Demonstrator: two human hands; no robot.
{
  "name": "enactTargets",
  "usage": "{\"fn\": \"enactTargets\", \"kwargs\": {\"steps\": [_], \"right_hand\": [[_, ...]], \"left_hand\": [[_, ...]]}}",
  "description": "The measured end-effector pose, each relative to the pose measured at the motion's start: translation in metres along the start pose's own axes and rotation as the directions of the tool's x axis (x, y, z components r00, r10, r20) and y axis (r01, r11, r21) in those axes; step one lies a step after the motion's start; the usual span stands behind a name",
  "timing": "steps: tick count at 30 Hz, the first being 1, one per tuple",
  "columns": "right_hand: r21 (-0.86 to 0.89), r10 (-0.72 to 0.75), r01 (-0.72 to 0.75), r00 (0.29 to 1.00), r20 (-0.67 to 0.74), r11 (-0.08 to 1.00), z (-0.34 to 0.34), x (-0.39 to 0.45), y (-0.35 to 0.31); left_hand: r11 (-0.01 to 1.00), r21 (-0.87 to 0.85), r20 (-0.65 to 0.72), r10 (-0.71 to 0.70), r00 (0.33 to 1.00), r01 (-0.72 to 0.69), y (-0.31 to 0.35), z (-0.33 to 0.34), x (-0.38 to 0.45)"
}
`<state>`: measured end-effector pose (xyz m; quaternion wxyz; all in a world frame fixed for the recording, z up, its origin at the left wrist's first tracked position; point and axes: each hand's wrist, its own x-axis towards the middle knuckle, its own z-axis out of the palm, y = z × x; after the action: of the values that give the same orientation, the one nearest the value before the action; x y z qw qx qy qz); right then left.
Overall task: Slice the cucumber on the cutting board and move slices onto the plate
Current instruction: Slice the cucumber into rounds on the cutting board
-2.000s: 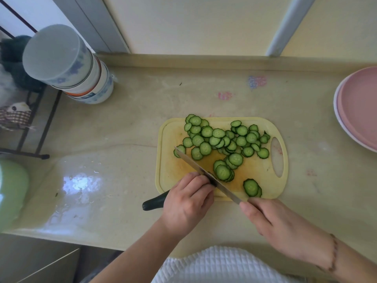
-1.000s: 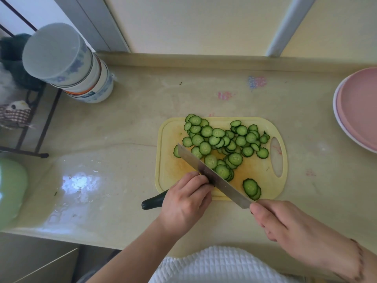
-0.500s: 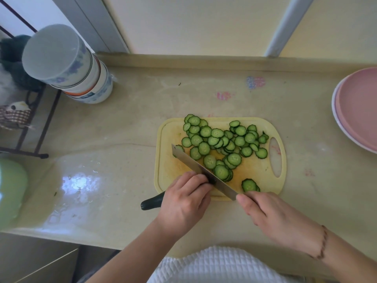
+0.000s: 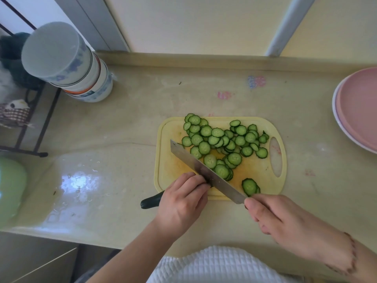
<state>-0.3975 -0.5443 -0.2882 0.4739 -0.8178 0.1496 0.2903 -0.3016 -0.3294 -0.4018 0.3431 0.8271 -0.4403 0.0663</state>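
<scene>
1. A person stands at a pale stone counter point(image 4: 126, 127), seen from above their head, with both bare hands at the near edge of a yellow cutting board point(image 4: 263, 176).
2. The left hand point(image 4: 181, 203) lies curled over the remaining piece of cucumber point(image 4: 151, 201), gripping it; the dark green end pokes out to the left, past the board's near left corner.
3. The right hand point(image 4: 285, 223) is wrapped round the handle of a knife point(image 4: 206, 172), and the handle itself is hidden inside the fist.
4. The blade runs diagonally across the board, its tip towards the far left, its flat side just beside the left hand's fingertips point(image 4: 201, 180).
5. Cut cucumber slices point(image 4: 220, 139) lie in an overlapping heap across the far and middle part of the board, to the right of the blade.
6. A few more slices sit apart near the board's front edge, just beyond the right hand.
7. A pink plate point(image 4: 359, 111) rests on the counter well to the right, partly out of view, with no slices visible on it.
8. A stack of upturned bowls point(image 4: 67, 62) stands at the far left corner of the counter.
</scene>
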Motion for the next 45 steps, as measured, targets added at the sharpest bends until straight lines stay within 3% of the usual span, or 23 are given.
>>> {"fn": "enactTargets", "kwargs": {"steps": [19, 31, 45], "right_hand": [[-0.166, -0.036, 0.028, 0.998, -0.046, 0.986, 0.026, 0.03, 0.007], [-0.026, -0.016, 0.015, 1.0, -0.024, 1.0, 0.008, 0.009, 0.003], [-0.062, -0.014, 0.013, 1.0, -0.022, 0.998, 0.007, -0.001, 0.004]], "left_hand": [[1.0, 0.006, -0.015, 0.006, 1.0, -0.006, 0.0, 0.002, -0.001], [1.0, -0.011, -0.02, -0.002, 1.0, 0.002, 0.0, 0.001, -0.001], [1.0, -0.019, -0.02, -0.02, 1.0, 0.019, 0.0, 0.001, -0.001]]}}
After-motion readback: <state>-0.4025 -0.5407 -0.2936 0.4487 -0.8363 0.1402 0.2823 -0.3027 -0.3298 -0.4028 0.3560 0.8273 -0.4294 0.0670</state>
